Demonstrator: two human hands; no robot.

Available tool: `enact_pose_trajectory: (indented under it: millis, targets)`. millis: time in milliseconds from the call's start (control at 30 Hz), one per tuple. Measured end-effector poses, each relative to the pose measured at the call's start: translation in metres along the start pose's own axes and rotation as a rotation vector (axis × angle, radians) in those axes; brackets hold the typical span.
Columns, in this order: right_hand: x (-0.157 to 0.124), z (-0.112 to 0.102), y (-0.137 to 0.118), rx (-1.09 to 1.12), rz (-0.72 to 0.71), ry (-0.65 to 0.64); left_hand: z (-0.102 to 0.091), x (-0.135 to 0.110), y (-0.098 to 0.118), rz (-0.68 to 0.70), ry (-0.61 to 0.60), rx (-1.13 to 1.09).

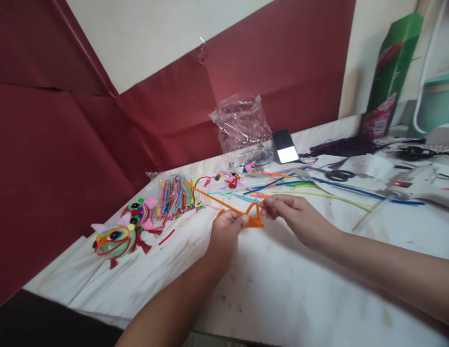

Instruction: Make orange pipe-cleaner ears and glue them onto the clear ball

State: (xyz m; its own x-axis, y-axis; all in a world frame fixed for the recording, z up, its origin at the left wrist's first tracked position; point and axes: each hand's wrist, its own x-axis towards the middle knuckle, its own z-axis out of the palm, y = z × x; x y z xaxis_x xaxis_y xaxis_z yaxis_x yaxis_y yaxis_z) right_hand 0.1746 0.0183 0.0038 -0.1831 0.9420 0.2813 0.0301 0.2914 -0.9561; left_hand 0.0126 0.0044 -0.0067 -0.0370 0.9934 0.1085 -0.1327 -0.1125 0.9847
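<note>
Pipe cleaner (254, 223), orange, sits pinched in the left hand (226, 232), the right hand (292, 216) just beside with fingertips closed at its loop, apparently mid-bending, which calls for steady holding.

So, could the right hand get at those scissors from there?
Probably yes: the scissors lie beyond the right hand, with only thin fuzzy sticks between, though it is busy at the orange stick.
</note>
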Motion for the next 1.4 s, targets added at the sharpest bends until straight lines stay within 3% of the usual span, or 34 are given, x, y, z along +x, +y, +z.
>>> enact_pose_trajectory:
  millis: [133, 400, 700, 867, 1133, 1400]
  targets:
    - [0.004, 0.001, 0.008, 0.100, 0.090, -0.018, 0.001, 0.003, 0.003, -0.013, 0.031, -0.126]
    - [-0.003, 0.006, 0.007, 0.070, 0.113, -0.179, 0.000, 0.003, 0.001, -0.002, 0.024, -0.151]
    - [-0.003, 0.006, 0.007, 0.011, 0.106, -0.148, -0.004, 0.006, -0.010, 0.037, -0.047, -0.105]
    - [-0.003, 0.006, 0.010, -0.006, 0.103, -0.155, -0.006, 0.006, -0.011, 0.027, -0.012, -0.019]
    - [-0.002, 0.004, 0.012, -0.190, -0.038, -0.140, -0.004, 0.001, -0.004, 0.065, 0.005, 0.141]
    - [0.001, 0.004, 0.011, -0.089, 0.035, -0.169, 0.002, -0.004, 0.003, 0.047, 0.008, 0.143]
